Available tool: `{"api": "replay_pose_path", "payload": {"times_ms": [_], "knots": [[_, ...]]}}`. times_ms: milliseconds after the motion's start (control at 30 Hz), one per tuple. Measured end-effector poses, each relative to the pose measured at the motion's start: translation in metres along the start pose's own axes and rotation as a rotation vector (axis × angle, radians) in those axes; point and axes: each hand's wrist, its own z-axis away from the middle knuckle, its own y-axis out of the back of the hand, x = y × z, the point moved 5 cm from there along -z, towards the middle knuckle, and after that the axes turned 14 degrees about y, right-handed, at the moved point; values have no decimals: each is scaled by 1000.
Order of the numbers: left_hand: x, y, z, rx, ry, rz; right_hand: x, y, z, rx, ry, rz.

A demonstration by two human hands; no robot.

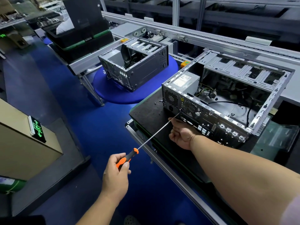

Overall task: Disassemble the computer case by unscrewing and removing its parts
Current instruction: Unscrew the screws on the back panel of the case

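Open computer case (227, 101) lies on its side on a black pallet plate (146, 114) on the counter (170, 172), side panel off, rear I/O face toward the person. Inside it: power supply (186, 80) at the rear left corner, loose cables (211, 93) on the case floor.

Left hand (116, 172) grips the orange-black handle of a long screwdriver (129, 157), fingers (121, 157) curled tight round it. The shaft runs up and right, tip at the rear panel just beside the rear fan grille (191, 109).

Right hand (181, 135) sits at the shaft near the tip, against the case's rear lower edge, fingers curled; cannot tell if they pinch the shaft or just steady it.

Small screws (159, 101) lie loose on the plate just left of the case.

Second stripped case (134, 67) sits well apart on a blue round platform (113, 93) beyond.
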Motion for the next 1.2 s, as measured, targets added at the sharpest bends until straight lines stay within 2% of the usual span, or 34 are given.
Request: {"api": "replay_pose_path", "payload": {"times_ms": [200,300,367,467,633,700,767,867,1033,1100,1200], "knots": [[-16,-6,-11,-279,410,391,1,1,-1,-1,3,-4],[-17,-9,-8,-326,545,534,1,0,-1,1,0,-6],[-15,-10,-7,-332,530,547,1,0,-1,0,-1,-8],[-8,-9,-5,-290,388,489,1,0,-1,12,-4,-3],[4,4,2,15,40,25,0,-2,1,42,-4,11],[8,4,7,72,-58,-110,0,-2,1,46,-6,10],[8,5,9,88,-96,-128,0,-2,2,43,-6,4],[4,7,7,82,-44,-43,0,0,1,40,-4,0],[-5,10,-2,-30,55,72,1,0,0,44,-4,-6],[-11,7,-4,-104,136,203,2,1,0,43,-3,-8],[-17,0,-4,-252,349,484,2,1,0,40,0,-10]]}}
